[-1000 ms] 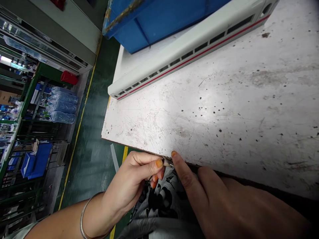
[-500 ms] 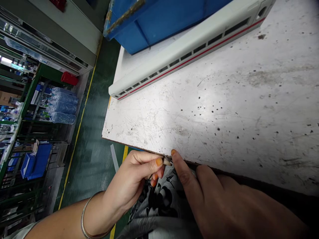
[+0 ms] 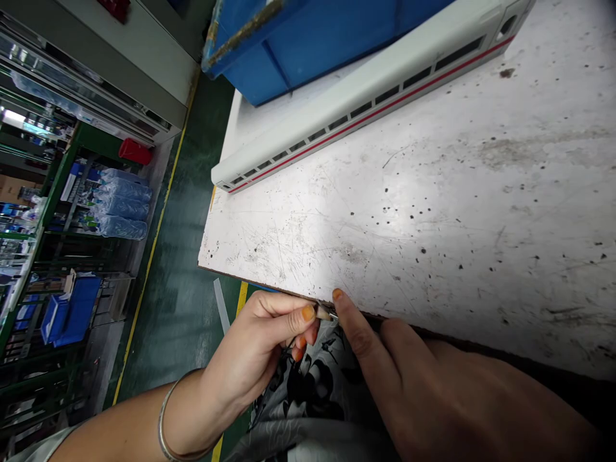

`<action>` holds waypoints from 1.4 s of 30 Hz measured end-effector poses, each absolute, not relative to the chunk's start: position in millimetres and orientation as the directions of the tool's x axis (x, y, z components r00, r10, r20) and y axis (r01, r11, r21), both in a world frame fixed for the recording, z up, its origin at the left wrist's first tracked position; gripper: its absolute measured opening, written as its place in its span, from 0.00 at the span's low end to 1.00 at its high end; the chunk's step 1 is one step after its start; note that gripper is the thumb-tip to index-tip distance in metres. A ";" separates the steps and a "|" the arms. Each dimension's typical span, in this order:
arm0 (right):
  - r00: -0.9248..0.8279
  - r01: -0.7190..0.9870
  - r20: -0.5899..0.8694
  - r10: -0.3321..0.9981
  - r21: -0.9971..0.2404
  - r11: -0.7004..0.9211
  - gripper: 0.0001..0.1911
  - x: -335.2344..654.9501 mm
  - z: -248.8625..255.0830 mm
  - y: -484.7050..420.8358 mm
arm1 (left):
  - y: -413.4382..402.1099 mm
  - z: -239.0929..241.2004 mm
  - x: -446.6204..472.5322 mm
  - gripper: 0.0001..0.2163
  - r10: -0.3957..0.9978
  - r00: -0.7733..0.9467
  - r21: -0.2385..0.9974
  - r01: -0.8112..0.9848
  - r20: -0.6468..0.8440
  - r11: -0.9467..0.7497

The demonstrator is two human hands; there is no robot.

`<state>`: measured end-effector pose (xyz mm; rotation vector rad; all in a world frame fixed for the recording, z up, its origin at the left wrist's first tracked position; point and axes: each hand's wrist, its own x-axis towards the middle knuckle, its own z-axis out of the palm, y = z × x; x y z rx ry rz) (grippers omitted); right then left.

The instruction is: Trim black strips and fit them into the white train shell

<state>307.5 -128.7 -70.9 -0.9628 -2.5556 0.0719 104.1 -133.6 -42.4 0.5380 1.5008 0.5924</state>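
Observation:
At the near edge of the white worktable [image 3: 308, 244], my left hand [image 3: 264, 337] is closed in a pinch between thumb and forefinger. A small pale piece with a dark, metallic-looking part [image 3: 325, 312] shows at its fingertips, too small to name. My right hand [image 3: 414, 372] is just to the right, its index finger resting along the table edge and its other fingers bent below. What those fingers hold, if anything, is hidden. A white model train car shell [image 3: 370, 96], with dark windows and a red stripe, lies across the table beyond both hands.
A blue plastic bin [image 3: 308, 48] stands behind the train shell. To the left, a green floor [image 3: 192, 212] with yellow lines separates the table from shelving that holds bagged bottles [image 3: 122, 205], blue crates [image 3: 72, 311] and a red bucket [image 3: 135, 151]. Patterned cloth [image 3: 317, 385] hangs below the hands.
Almost nothing differs. Both hands keep their places at the table edge, and the whole view has shifted very slightly.

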 end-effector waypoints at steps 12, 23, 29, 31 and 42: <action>-0.712 0.616 0.349 0.609 -0.104 0.781 0.28 301.6 -70.2 -132.0 | -135.4 -43.7 103.1 0.15 0.673 -0.017 0.673 -0.020 -0.740 0.739; -0.706 0.593 0.292 0.645 -0.254 0.764 0.27 308.4 -68.7 -132.2 | -131.2 -46.1 95.1 0.11 0.643 0.098 0.638 -0.086 -0.759 0.765; -0.707 0.569 0.227 0.670 -0.380 0.729 0.34 309.3 -70.2 -131.4 | -130.7 -44.0 94.6 0.14 0.630 0.161 0.606 -0.178 -0.759 0.775; -0.706 0.564 0.225 0.671 -0.394 0.726 0.36 310.5 -70.3 -132.2 | -131.1 -43.6 93.9 0.15 0.623 0.162 0.595 -0.191 -0.765 0.780; -0.700 0.571 0.219 0.679 -0.399 0.717 0.36 310.9 -67.2 -128.1 | -132.4 -41.5 92.4 0.12 0.603 0.162 0.574 -0.191 -0.781 0.796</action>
